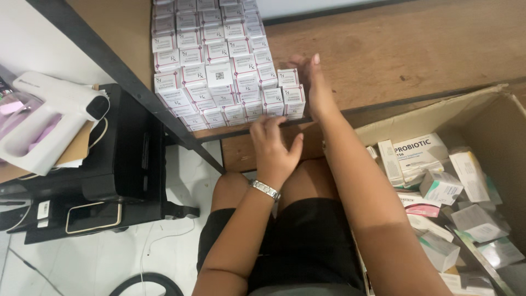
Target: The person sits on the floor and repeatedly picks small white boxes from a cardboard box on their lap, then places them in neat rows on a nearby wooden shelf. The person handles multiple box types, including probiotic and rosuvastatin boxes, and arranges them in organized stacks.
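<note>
Several small white boxes with maroon stripes (219, 66) stand packed in rows on a wooden shelf (416, 49). My right hand (312, 82) rests flat against the right side of the stack, pressing on the outermost boxes (290, 93). My left hand (274, 148), with a metal watch on its wrist, hovers just below the stack's front edge, fingers loosely curled and holding nothing. I sit with my knees under the shelf.
A cardboard carton (487, 115) at the right holds several assorted medicine boxes. At the left sit a black printer (126, 159), a white handheld device (49, 115) and a phone (93, 216). A black cable lies on the white tiled floor (82, 263).
</note>
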